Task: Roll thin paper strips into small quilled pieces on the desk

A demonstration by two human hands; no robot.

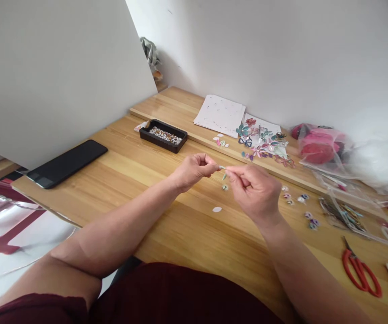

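Note:
My left hand pinches a small pale greenish craft piece between thumb and forefinger, above the wooden table. Close against it, my right hand grips the same piece with thumb and forefinger; its exact shape is mostly hidden by the fingertips. A small green leaf-shaped petal shows just under the right fingertips, and I cannot tell whether it is joined to the held piece. Below them lie a small round greenish piece and a white oval petal.
A black tray of beads stands beyond my left hand; a black phone lies far left. Wire flowers and white sheets rest on the raised back ledge. Red-handled scissors and plastic bags are to the right.

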